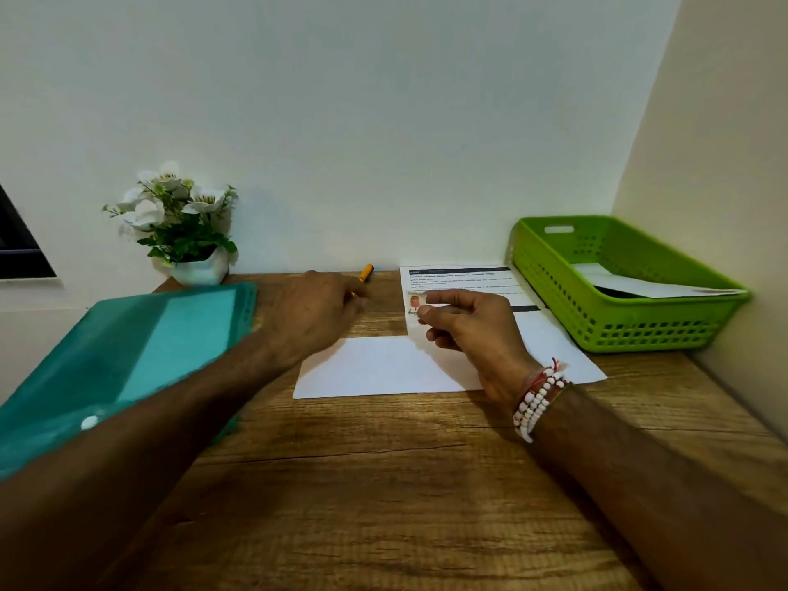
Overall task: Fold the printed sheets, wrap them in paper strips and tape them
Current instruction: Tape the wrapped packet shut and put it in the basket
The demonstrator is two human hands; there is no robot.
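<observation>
The white printed sheet with a dark header bar and a small coloured picture [462, 282] is lying flat at the back of the brown wooden desk [383, 484], just beside the green plastic perforated basket [567, 311]. A plain white sheet of paper [366, 368] is lying crosswise in front of it, and their edges are meeting.

The right hand [473, 328] is hovering over the left part of the printed sheet, partly covering the little picture. Its thumb and forefinger are pressing together and the other fingers are curling under; I cannot tell whether anything is being pinched between them. A white and red beaded bracelet [539, 396] is sitting on that wrist.

The left hand [313, 313] is reaching to the back edge of the desk, left of the printed sheet and apart from it, with its fingertips at the near end of an orange pen [366, 273]. Whether it is gripping the pen is hidden from here.

The left forearm is crossing a teal plastic folder [149, 334]. White flowers in a white pot [187, 219] are standing by the wall, and loose white papers [639, 287] are lying in the basket.
</observation>
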